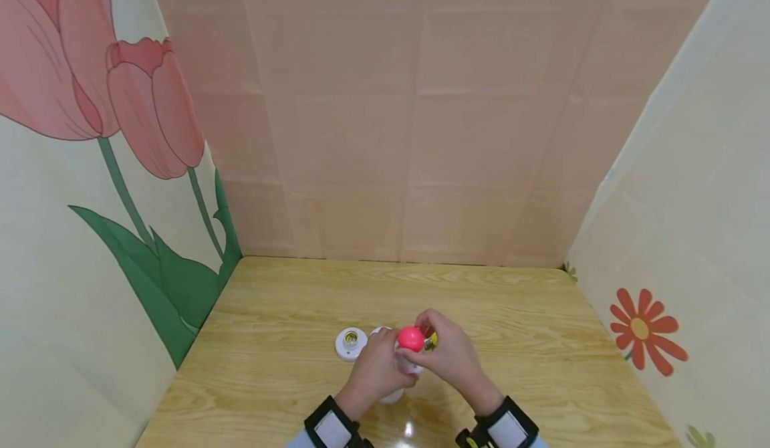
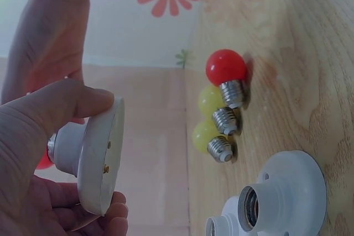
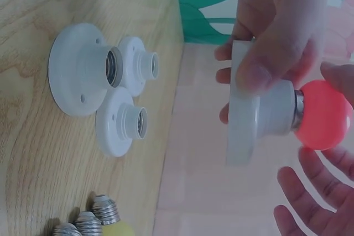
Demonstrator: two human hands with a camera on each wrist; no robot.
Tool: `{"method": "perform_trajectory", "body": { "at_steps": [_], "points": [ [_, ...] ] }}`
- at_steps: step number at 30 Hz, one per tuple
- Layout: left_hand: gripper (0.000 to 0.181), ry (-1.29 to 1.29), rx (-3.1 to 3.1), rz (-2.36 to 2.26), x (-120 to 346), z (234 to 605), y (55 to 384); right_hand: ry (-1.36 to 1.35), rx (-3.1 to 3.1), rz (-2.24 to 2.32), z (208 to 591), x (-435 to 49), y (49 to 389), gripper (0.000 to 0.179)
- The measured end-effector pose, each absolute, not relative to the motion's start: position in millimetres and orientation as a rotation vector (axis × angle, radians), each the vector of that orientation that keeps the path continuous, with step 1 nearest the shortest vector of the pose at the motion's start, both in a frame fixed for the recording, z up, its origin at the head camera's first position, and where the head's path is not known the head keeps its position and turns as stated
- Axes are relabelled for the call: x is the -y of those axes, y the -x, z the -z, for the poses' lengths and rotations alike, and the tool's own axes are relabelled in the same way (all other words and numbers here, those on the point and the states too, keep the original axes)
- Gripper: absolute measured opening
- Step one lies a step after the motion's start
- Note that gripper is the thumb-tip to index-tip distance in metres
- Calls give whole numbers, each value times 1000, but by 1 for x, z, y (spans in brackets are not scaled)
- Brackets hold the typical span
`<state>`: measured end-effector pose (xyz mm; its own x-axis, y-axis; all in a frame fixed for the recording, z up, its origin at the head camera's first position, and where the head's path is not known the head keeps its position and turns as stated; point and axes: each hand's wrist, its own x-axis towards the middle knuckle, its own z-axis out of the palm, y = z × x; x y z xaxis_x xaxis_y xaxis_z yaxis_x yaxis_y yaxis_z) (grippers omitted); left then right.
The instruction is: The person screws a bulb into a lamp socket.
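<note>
My left hand (image 1: 374, 368) grips a white round lamp socket (image 3: 243, 111) by its flat base, thumb on one side and fingers on the other. A red light bulb (image 1: 411, 338) sits in the mouth of that socket, with a narrow band of its metal screw cap showing in the right wrist view. My right hand (image 1: 454, 358) pinches the bulb's globe between thumb and fingertips, its other fingers spread beside it. Held above the table, the socket is turned sideways in both wrist views, its underside with brass screws showing in the left one.
Three more white lamp sockets stand grouped on the wooden table (image 1: 271, 368), one of them a socket (image 3: 77, 70) nearest the right wrist camera. Another red bulb (image 2: 225, 67) and two yellow bulbs (image 2: 206, 135) lie in a row. Printed cloth walls border the table.
</note>
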<state>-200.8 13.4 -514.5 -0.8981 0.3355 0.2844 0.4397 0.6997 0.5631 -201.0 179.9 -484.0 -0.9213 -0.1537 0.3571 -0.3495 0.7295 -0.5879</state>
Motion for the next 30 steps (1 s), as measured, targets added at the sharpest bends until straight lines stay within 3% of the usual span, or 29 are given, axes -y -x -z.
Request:
{"method": "perform_trajectory", "body": {
  "at_steps": [7,17,24,30],
  "points": [
    [67,622,2744,987,-12,518,201,-588,2586,-962,487,-186,202,43],
    [66,626,2716,980,-13,521,201,-763,2534,-776,486,-189,200,57],
    [66,617,2752,954,-13,519,200,-633,2549,-817,487,-184,200,64],
    [68,611,2766,921,-14,517,201,-551,2521,-863,488,-181,201,50]
  ]
}}
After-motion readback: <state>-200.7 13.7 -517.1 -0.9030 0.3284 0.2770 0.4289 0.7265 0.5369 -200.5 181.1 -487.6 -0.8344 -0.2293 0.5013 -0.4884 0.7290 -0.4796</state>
